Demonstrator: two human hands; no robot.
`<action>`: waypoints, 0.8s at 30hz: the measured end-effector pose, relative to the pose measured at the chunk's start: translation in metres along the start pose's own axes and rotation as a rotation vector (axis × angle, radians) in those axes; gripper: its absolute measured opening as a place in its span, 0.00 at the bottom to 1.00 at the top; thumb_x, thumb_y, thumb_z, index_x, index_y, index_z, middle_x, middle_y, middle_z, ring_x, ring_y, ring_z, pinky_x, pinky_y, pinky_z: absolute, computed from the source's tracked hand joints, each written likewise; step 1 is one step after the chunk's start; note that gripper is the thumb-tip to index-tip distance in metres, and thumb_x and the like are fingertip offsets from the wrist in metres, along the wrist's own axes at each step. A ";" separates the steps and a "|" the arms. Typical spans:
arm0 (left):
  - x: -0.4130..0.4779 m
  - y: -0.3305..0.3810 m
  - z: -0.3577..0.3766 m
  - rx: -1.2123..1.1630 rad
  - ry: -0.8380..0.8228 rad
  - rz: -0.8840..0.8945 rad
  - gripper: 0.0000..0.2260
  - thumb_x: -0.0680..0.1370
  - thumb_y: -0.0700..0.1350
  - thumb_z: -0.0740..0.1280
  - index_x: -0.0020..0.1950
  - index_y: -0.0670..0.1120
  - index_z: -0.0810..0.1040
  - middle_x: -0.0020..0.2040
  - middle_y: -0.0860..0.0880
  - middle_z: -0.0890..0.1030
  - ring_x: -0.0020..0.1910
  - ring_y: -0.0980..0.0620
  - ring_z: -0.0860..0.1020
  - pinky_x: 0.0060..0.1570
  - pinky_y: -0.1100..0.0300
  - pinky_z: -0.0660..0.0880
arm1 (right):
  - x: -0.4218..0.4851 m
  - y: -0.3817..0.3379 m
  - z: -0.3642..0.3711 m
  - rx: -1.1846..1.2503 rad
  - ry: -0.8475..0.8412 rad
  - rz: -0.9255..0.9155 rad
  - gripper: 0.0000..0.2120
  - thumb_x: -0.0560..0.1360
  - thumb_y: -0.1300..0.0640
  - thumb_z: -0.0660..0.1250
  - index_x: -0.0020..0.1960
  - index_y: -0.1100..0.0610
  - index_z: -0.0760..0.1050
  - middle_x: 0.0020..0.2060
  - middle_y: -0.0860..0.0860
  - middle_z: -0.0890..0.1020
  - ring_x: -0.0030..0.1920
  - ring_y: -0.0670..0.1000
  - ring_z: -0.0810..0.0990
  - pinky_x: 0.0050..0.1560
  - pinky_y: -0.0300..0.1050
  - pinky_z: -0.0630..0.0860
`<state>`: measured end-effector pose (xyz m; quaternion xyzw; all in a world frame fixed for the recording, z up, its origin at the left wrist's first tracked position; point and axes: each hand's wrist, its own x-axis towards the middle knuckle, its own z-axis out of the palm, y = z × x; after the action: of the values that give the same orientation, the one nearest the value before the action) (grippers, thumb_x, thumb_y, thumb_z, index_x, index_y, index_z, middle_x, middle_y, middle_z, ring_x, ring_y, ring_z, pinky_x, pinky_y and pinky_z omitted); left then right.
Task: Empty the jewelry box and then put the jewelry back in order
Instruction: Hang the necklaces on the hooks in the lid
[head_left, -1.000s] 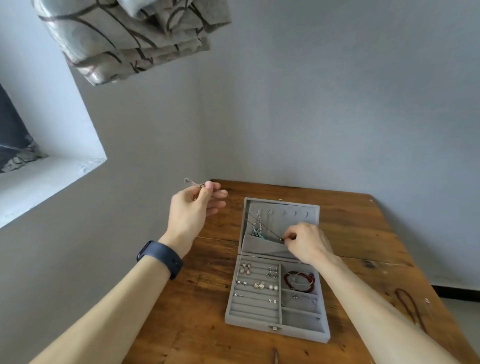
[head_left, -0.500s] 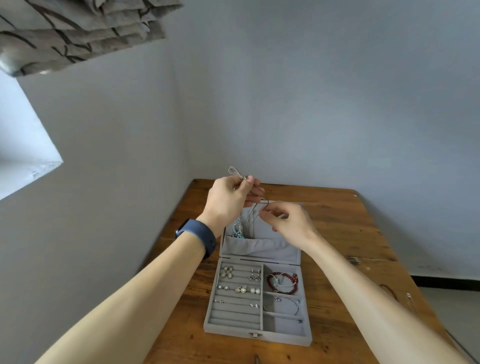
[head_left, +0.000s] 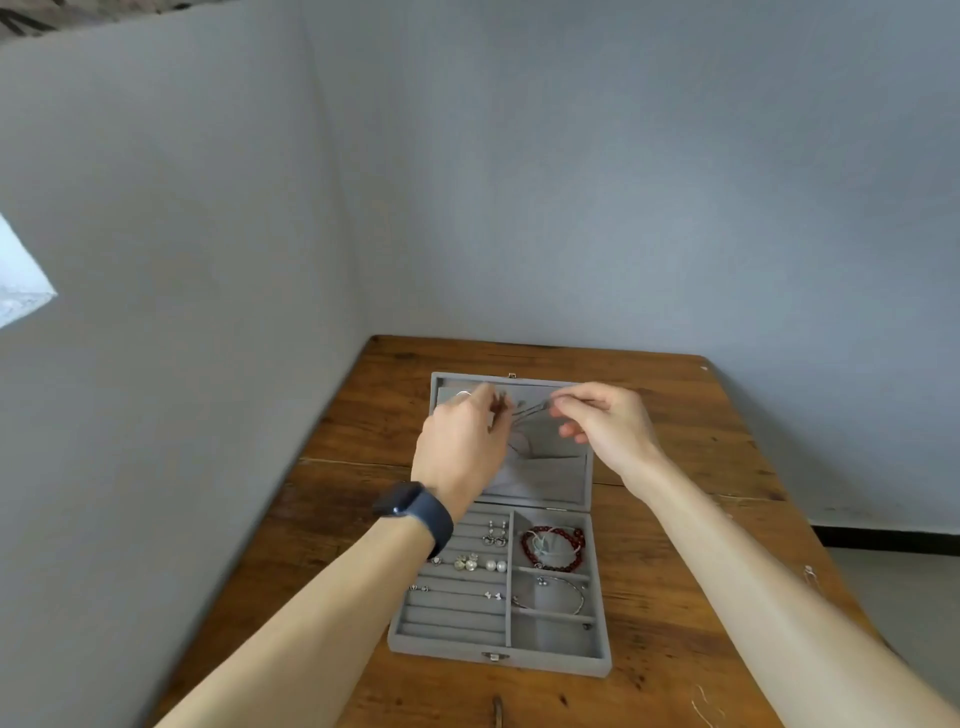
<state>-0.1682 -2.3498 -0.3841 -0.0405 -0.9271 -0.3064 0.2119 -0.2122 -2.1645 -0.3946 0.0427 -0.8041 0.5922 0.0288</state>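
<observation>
Our two hands meet over the open box (head_left: 550, 662), which lies on the wooden worktop (head_left: 675, 519) with its lid (head_left: 540, 486) laid back at 12 o'clock and its tray at 6. A thin silver chain (head_left: 531, 410) runs between the hands, above the lid's pocket.

Our right hand (head_left: 608, 426), at 1 o'clock of the box, pinches one end of the chain between thumb and forefinger. Its other fingers (head_left: 571, 431) curl loosely under the palm. Our left hand (head_left: 462, 441), at 11 o'clock, has its fingers (head_left: 493, 410) bunched on the other end, though blur hides exactly how they close. A bright loop shows above the left knuckles, and we cannot tell whether it is more chain or a ring. A dark watch (head_left: 415, 512) sits on the left wrist, over the tray's 10 o'clock corner.

The tray's left half is ribbed rows. A pair of earrings (head_left: 496, 535) sits in the upper rows, pearls (head_left: 480, 564) lie in a row below them, and tiny studs (head_left: 493, 596) lie lower down. The right half has three compartments. A red bracelet (head_left: 553, 545) fills the one next to the lid, and a silver bangle (head_left: 561, 595) lies in the middle one. The one at 5 o'clock holds a speck too small to tell. A clasp (head_left: 492, 657) sits mid-front at 6 o'clock.
</observation>
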 end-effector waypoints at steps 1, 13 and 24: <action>-0.004 -0.004 0.005 0.187 -0.010 0.095 0.08 0.82 0.48 0.64 0.56 0.48 0.80 0.52 0.50 0.81 0.50 0.47 0.79 0.43 0.54 0.78 | 0.001 0.001 0.000 -0.024 -0.008 -0.001 0.05 0.76 0.55 0.70 0.46 0.47 0.85 0.41 0.42 0.87 0.37 0.45 0.86 0.42 0.40 0.76; 0.011 -0.006 0.016 0.889 -0.244 0.407 0.11 0.78 0.36 0.64 0.61 0.42 0.76 0.58 0.45 0.80 0.58 0.41 0.75 0.47 0.53 0.67 | 0.008 0.001 0.013 -0.391 0.042 -0.135 0.09 0.79 0.49 0.66 0.44 0.46 0.84 0.39 0.37 0.85 0.40 0.41 0.83 0.45 0.36 0.75; -0.009 -0.012 0.018 0.771 -0.246 0.438 0.05 0.68 0.40 0.74 0.39 0.49 0.82 0.40 0.52 0.83 0.41 0.49 0.80 0.34 0.60 0.71 | 0.019 -0.007 0.037 -0.539 0.135 -0.283 0.04 0.76 0.52 0.72 0.49 0.48 0.85 0.45 0.45 0.87 0.46 0.47 0.83 0.49 0.41 0.77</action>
<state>-0.1693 -2.3481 -0.4077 -0.1899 -0.9613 0.1201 0.1596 -0.2301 -2.2022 -0.3967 0.1057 -0.9145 0.3492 0.1746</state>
